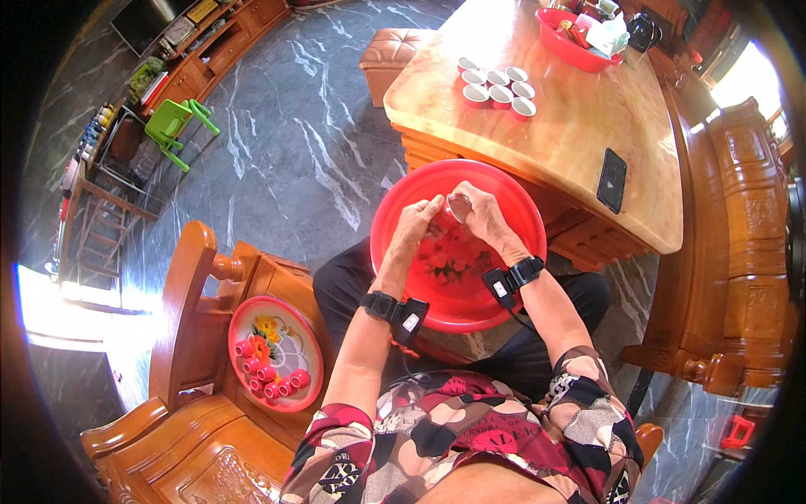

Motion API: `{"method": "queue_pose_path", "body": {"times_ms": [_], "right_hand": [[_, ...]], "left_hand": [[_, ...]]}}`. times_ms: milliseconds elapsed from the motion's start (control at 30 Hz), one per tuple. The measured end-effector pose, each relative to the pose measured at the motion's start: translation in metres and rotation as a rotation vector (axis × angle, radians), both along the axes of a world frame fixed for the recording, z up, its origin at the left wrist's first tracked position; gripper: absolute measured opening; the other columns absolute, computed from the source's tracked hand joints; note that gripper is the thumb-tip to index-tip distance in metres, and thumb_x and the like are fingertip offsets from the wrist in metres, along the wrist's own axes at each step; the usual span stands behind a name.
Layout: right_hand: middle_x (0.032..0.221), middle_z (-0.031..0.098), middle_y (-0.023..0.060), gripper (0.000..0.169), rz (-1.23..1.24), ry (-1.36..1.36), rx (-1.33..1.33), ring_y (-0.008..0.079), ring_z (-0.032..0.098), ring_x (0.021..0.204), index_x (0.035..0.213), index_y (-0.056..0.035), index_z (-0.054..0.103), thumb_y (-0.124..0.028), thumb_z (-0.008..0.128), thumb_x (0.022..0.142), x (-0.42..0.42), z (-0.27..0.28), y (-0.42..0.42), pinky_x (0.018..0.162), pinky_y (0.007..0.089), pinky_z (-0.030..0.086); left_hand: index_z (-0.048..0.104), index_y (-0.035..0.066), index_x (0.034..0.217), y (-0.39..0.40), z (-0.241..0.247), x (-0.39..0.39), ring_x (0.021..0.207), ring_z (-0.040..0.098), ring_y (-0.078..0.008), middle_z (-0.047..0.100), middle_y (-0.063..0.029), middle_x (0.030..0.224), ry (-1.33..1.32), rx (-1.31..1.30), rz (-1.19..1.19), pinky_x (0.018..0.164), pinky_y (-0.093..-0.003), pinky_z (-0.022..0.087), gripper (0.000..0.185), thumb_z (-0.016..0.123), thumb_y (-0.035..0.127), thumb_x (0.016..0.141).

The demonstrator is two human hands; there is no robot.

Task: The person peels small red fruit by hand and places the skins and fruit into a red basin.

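Note:
Both of my hands are over a large red plastic basin, which rests between my knees and has a floral print at its bottom. My right hand grips a small cup with its mouth tilted up. My left hand is close beside the cup, fingers bent; whether it touches the cup or holds something else, I cannot tell. Several red cups with pale insides stand grouped, mouths up, on the stone-topped table. To the left, several small red cups lie on a round floral tray.
A black phone lies near the table's edge. Further back on the table is a red tub of mixed items. The tray sits on a carved wooden bench at the left. A brown padded stool and a green chair stand beyond.

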State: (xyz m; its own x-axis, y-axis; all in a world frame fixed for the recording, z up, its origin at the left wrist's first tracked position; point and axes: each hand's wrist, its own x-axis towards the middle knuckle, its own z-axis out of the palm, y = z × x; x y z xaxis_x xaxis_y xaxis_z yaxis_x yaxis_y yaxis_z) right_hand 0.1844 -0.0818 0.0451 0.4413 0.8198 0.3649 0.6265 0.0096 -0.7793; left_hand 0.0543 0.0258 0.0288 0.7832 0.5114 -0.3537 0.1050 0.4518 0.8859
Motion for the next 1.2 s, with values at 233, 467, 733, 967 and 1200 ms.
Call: {"method": "queue_pose_path", "body": {"times_ms": [233,467,733,967,1200], "right_hand": [[0.061,0.058,0.0042,0.022,0.030,0.363,-0.143,0.0136,0.057,0.052,0.076,-0.0034,0.054,-0.021,0.060,0.086,0.010,-0.014,0.001,0.047,0.0296,0.044],[0.057,0.053,0.0012,0.017,0.090,0.995,-0.259,0.0115,0.051,0.040,0.076,-0.0060,0.055,-0.019,0.058,0.086,0.002,-0.010,-0.006,0.033,0.0267,0.040],[0.064,0.059,0.0093,0.010,0.015,0.340,-0.186,0.0214,0.062,0.060,0.082,-0.0031,0.054,-0.012,0.059,0.081,0.017,-0.036,0.000,0.051,0.0334,0.047],[0.079,0.058,0.0168,0.010,-0.041,-0.258,-0.155,0.0354,0.058,0.079,0.087,-0.0052,0.051,-0.010,0.056,0.079,0.005,-0.010,0.001,0.066,0.0427,0.047],[0.083,0.056,0.0105,0.015,0.041,-0.392,-0.006,0.0314,0.057,0.081,0.090,-0.0076,0.053,-0.009,0.058,0.076,0.001,-0.001,0.000,0.066,0.0400,0.048]], "left_hand": [[0.056,0.008,0.092,-0.003,-0.004,0.001,0.069,0.057,-0.0094,0.059,-0.0005,0.080,-0.141,0.119,0.046,0.061,-0.0241,0.048,0.018,0.068,0.017,0.082],[0.055,0.004,0.103,-0.006,-0.002,-0.002,0.080,0.057,-0.0113,0.060,-0.0052,0.093,-0.184,0.246,0.022,0.070,-0.0240,0.047,0.035,0.073,0.012,0.075],[0.053,0.001,0.104,-0.010,-0.003,0.005,0.086,0.058,-0.0134,0.058,-0.0086,0.096,-0.168,0.020,0.089,0.059,-0.0277,0.053,0.035,0.070,0.020,0.081],[0.059,0.004,0.100,0.005,-0.025,-0.002,0.069,0.063,-0.0175,0.064,-0.0080,0.085,0.076,-0.049,0.056,0.059,-0.0299,0.054,0.039,0.058,0.041,0.087],[0.059,0.004,0.095,0.001,-0.010,-0.001,0.058,0.061,-0.0158,0.063,-0.0052,0.080,0.063,-0.066,-0.054,0.052,-0.0271,0.050,0.042,0.063,0.043,0.083]]}}
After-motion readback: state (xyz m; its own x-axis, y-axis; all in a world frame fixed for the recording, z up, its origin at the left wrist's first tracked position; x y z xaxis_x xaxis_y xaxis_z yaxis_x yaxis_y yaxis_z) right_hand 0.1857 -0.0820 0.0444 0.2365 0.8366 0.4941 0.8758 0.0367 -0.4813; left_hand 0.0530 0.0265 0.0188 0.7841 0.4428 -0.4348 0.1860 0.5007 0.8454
